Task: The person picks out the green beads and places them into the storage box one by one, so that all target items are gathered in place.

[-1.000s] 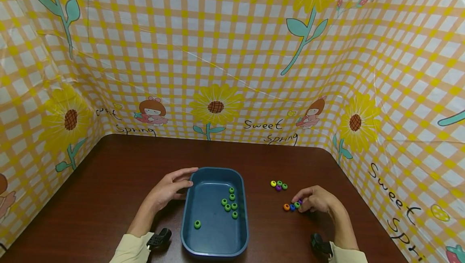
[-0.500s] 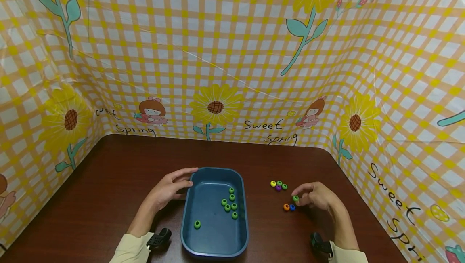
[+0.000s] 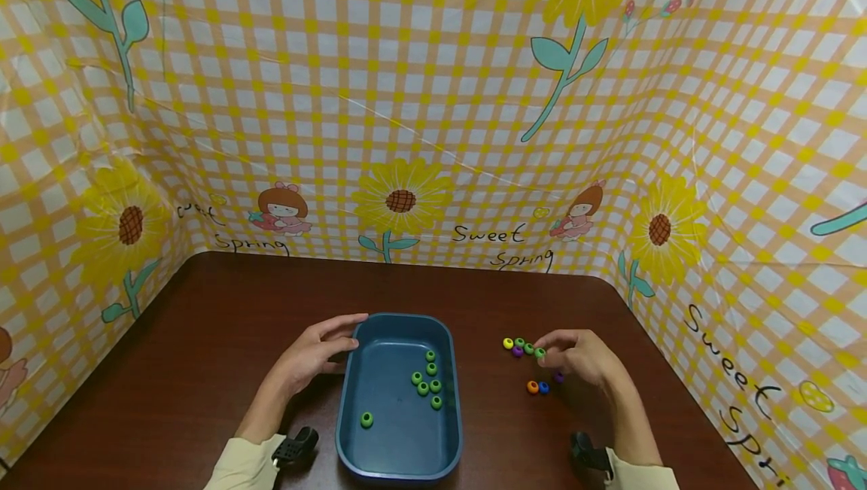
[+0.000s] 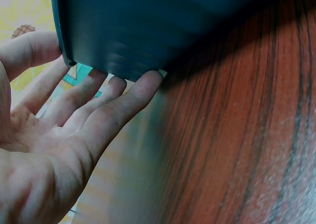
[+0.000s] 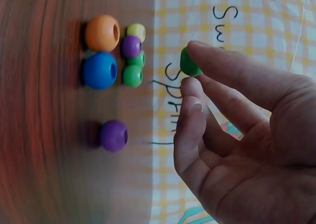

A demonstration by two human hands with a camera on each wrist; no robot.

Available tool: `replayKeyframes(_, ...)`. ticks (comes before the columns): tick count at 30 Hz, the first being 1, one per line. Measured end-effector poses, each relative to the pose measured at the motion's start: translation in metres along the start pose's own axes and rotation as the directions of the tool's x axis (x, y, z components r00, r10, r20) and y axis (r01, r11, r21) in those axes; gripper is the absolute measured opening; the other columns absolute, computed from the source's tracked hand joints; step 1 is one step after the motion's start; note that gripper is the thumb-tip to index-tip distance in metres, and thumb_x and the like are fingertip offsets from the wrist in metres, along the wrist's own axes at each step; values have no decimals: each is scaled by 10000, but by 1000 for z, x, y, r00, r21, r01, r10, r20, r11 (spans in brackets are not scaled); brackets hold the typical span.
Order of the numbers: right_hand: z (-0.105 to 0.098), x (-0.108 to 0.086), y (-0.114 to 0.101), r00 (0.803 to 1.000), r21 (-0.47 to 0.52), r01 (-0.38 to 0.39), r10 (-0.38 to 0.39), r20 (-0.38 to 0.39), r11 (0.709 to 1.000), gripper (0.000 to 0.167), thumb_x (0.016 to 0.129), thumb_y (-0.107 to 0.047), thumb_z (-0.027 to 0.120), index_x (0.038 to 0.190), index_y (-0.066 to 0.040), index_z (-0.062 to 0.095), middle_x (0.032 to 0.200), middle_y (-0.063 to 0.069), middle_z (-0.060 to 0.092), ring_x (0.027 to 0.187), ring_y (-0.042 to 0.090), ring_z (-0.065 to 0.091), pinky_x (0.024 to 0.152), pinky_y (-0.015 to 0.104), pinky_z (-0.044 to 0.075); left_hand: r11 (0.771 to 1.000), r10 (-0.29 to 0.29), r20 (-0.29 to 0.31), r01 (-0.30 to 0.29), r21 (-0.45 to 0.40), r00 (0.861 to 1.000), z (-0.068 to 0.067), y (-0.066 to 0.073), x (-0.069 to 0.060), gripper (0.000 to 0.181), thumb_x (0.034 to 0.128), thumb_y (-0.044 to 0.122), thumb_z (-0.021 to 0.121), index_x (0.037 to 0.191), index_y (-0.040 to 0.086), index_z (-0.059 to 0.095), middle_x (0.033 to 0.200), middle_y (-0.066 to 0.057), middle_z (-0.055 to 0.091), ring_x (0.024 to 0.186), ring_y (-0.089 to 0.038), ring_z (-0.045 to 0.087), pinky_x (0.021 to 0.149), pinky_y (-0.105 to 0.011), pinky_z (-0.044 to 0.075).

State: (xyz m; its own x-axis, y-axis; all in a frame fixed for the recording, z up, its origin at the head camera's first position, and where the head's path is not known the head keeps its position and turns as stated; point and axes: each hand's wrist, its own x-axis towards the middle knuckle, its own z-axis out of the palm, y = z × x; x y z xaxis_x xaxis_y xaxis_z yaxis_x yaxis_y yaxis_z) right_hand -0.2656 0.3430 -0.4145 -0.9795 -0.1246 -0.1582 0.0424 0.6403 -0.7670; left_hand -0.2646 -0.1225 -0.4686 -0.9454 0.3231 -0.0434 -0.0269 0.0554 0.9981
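Note:
The left hand (image 3: 307, 362) touches the left rim of a blue tray (image 3: 400, 467); in the left wrist view its fingers (image 4: 116, 110) lie against the tray's outer wall (image 4: 123, 31). Several green beads (image 3: 436, 385) lie in the tray. Right of it, the right hand (image 3: 584, 357) pinches a green bead (image 5: 189, 62) between thumb and finger, above the table in the right wrist view. Beside that hand are a yellow bead (image 3: 508, 343), a purple one (image 3: 518, 351) and two green ones (image 3: 519, 342). Nearer lie an orange bead (image 3: 532, 387), a blue bead (image 3: 544, 388) and another purple bead (image 5: 114, 135).
The brown table (image 3: 271, 287) is walled at the back and sides by a checked cloth (image 3: 420, 61) with sunflowers. A black strap device (image 3: 296, 445) is on the left wrist and another (image 3: 588, 452) on the right.
The right hand has picked up a green bead from beside the blue one and moved away toward the back group. A purple bead lies apart at the right. The left hand stays at the tray.

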Motion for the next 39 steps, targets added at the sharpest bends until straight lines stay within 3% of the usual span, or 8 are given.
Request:
replayKeyframes(7, 6, 1, -9, 999, -24, 22, -23, -42, 999, 291, 883, -166, 775, 1125, -8, 738, 1006, 109, 716, 869, 267, 652, 705, 417, 573, 1000, -2, -3, 2, 7, 1000, 0, -1, 0, 505, 999, 158, 638, 1490, 164, 522, 1539, -163, 494, 1303, -402, 577, 920, -542, 571)
replayKeyframes(14, 17, 3, -23, 997, 24, 8, -6, -72, 1000, 297, 912, -214, 757, 1134, -18, 735, 966, 83, 724, 776, 257, 622, 638, 382, 538, 1000, -6, -4, 6, 12, 1000, 0, 0, 0, 493, 1006, 134, 617, 1489, 166, 522, 1542, -160, 491, 1310, -403, 571, 928, -553, 564)
replayKeyframes(20, 22, 1, -34, 993, -50, 74, -79, -91, 996, 271, 921, -207, 742, 1144, -54, 737, 983, 88, 747, 781, 278, 664, 668, 404, 560, 1000, -3, 0, 3, 7, 1000, 0, 1, 1, 492, 1014, 102, 594, 1496, 152, 511, 1549, -165, 480, 1314, -409, 564, 922, -539, 571)
replayKeyframes(25, 30, -3, -46, 984, -49, 126, -131, -120, 991, 266, 914, -199, 751, 1144, -65, 742, 986, 92, 745, 752, 228, 648, 653, 381, 550, 1000, -3, 11, 3, 2, 1000, 0, 0, 1, 510, 1006, 125, 619, 1502, 153, 505, 1562, -159, 464, 1331, -403, 549, 929, -527, 569)
replayKeyframes(33, 46, -5, -60, 977, 15, 100, -95, -190, 995, 252, 881, -210, 789, 1106, -102, 759, 1005, 78, 733, 818, 225, 671, 703, 374, 542, 1000, -12, 15, 12, -5, 1000, -1, 0, 0, 510, 1004, 139, 629, 1499, 167, 511, 1565, -150, 463, 1329, -402, 552, 935, -522, 569)
replayKeyframes(39, 54, -5, -67, 975, 47, 112, -101, -198, 993, 225, 876, -170, 790, 1085, -94, 762, 969, 81, 742, 724, 183, 655, 667, 373, 541, 1000, -14, 4, 14, 1, 1000, -1, 1, 0, 505, 1001, 138, 631, 1493, 162, 518, 1563, -152, 466, 1322, -396, 560, 929, -526, 570)
